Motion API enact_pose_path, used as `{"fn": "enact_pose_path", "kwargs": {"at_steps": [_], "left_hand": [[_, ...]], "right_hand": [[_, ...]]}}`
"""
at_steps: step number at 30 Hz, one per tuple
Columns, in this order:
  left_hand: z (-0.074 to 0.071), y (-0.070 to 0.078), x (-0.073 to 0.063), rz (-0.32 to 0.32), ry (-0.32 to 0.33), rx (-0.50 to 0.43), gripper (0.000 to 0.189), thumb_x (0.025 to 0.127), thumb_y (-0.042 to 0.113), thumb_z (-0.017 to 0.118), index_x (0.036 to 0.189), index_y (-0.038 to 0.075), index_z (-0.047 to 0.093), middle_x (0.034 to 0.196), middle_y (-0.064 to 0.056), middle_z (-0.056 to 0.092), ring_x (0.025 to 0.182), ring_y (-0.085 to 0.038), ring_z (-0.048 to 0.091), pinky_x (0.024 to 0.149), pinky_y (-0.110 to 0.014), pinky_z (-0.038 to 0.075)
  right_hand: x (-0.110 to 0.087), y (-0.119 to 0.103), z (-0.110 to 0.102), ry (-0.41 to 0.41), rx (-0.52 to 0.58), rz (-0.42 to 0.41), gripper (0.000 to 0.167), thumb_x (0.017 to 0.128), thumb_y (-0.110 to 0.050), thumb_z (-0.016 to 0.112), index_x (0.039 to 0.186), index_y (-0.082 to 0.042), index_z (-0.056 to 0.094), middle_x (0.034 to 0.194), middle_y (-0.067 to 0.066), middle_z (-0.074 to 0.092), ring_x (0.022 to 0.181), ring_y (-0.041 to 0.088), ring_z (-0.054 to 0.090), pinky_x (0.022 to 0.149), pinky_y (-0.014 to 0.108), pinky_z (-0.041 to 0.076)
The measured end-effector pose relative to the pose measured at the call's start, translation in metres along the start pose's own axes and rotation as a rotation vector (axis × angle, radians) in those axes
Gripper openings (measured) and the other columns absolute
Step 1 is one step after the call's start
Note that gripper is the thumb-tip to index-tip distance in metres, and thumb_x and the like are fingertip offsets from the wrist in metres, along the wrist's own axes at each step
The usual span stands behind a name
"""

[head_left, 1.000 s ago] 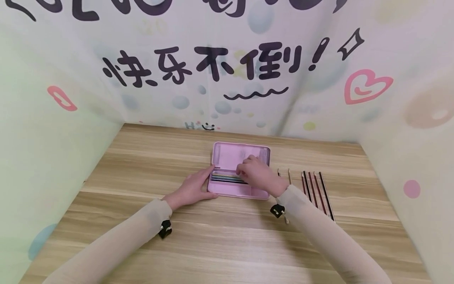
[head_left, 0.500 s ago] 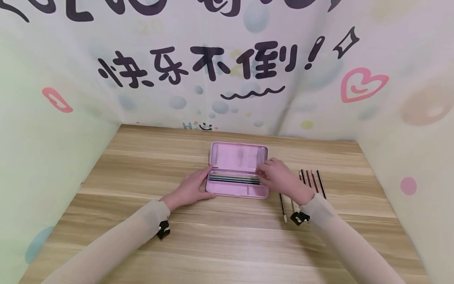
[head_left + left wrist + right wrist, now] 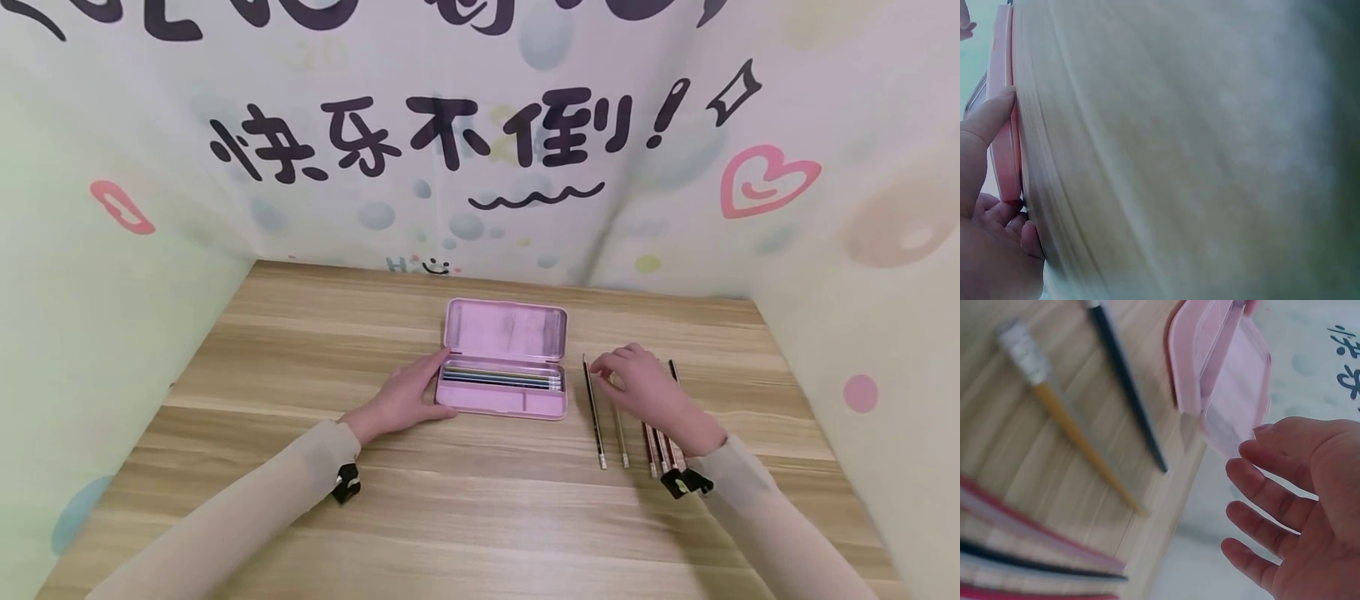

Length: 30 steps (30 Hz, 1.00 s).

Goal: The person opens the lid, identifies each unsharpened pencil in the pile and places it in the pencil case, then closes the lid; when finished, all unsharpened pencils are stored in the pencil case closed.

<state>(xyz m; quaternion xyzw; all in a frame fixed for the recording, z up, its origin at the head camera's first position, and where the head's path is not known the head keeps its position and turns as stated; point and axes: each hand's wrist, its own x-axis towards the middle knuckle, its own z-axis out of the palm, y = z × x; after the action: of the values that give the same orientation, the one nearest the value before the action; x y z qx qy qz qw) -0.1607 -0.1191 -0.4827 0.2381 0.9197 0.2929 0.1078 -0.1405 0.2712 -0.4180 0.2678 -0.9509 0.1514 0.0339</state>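
Observation:
A pink pencil case [image 3: 468, 398] lies with its lid [image 3: 504, 327] raised at the back. Several dark and coloured pencils [image 3: 498, 379] lie side by side inside it. My left hand [image 3: 401, 396] holds the case's left end, with the thumb [image 3: 997, 112] along its front side and other fingers around the end. My right hand [image 3: 645, 383] hovers above the loose pencils right of the case, its fingers loosely bent and nothing in them. Nearest to it are a black pencil [image 3: 596, 421] and a natural-wood pencil [image 3: 1069, 425] with a metal-banded eraser end.
Several red and black pencils [image 3: 658, 450] lie in a row farther right, partly hidden by the right hand and wrist. The wooden table [image 3: 465, 517] meets a printed cloth backdrop [image 3: 337, 225] behind the case and at both sides.
My right hand has moved right, from over the pencils in the case to above the loose ones on the table. The eraser ends inside the case now show. My left hand stays put.

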Motion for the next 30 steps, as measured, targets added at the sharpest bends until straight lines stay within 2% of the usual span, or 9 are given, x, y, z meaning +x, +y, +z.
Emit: {"fn": "enact_pose_path", "kwargs": {"at_steps": [8,12,15,19,24,30], "left_hand": [[0.000,0.000,-0.001,-0.005,-0.001,-0.004,0.105,0.088,0.039,0.084,0.165,0.002,0.023,0.165,-0.022,0.035,0.151,-0.041,0.036,0.117,-0.065,0.028],[-0.002,0.002,-0.002,-0.009,-0.003,-0.009,0.104,0.088,0.038,0.084,0.165,0.002,0.023,0.165,-0.023,0.035,0.151,-0.041,0.036,0.116,-0.064,0.029],[-0.002,0.003,-0.003,-0.007,0.000,-0.012,0.104,0.088,0.039,0.084,0.165,0.003,0.023,0.165,-0.022,0.035,0.151,-0.041,0.036,0.116,-0.064,0.029],[-0.001,0.001,-0.002,-0.003,0.004,-0.013,0.105,0.088,0.040,0.084,0.165,0.004,0.023,0.165,-0.021,0.035,0.151,-0.041,0.036,0.116,-0.065,0.029],[-0.001,0.002,-0.002,-0.013,-0.001,-0.010,0.105,0.088,0.041,0.083,0.165,0.004,0.023,0.165,-0.022,0.035,0.151,-0.041,0.036,0.117,-0.066,0.028],[-0.002,0.003,0.000,-0.017,-0.008,-0.020,0.106,0.088,0.040,0.084,0.166,0.004,0.022,0.165,-0.022,0.034,0.151,-0.041,0.035,0.118,-0.066,0.027]], "right_hand": [[-0.024,0.017,-0.002,0.043,0.001,0.041,0.010,0.093,-0.003,0.073,0.103,-0.001,0.074,0.086,0.003,0.071,0.090,0.033,0.063,0.085,0.055,0.050],[-0.036,0.024,0.000,0.013,0.011,0.100,0.010,0.095,-0.005,0.072,0.103,0.001,0.073,0.087,0.004,0.072,0.088,0.030,0.064,0.092,0.057,0.046],[-0.044,0.028,0.003,-0.001,0.006,0.140,0.013,0.095,-0.006,0.072,0.105,0.003,0.073,0.086,0.003,0.071,0.083,0.026,0.063,0.091,0.056,0.045],[-0.055,0.031,0.005,0.022,-0.017,0.187,0.015,0.094,-0.006,0.073,0.106,0.003,0.072,0.085,0.004,0.071,0.081,0.024,0.060,0.081,0.050,0.048],[-0.065,0.034,0.009,0.050,-0.015,0.219,0.019,0.091,-0.003,0.074,0.109,0.004,0.070,0.085,0.005,0.071,0.084,0.030,0.063,0.083,0.054,0.051],[-0.070,0.038,0.013,0.039,-0.014,0.247,0.024,0.089,-0.003,0.075,0.112,0.006,0.070,0.087,0.008,0.074,0.089,0.037,0.062,0.082,0.058,0.052]]}}
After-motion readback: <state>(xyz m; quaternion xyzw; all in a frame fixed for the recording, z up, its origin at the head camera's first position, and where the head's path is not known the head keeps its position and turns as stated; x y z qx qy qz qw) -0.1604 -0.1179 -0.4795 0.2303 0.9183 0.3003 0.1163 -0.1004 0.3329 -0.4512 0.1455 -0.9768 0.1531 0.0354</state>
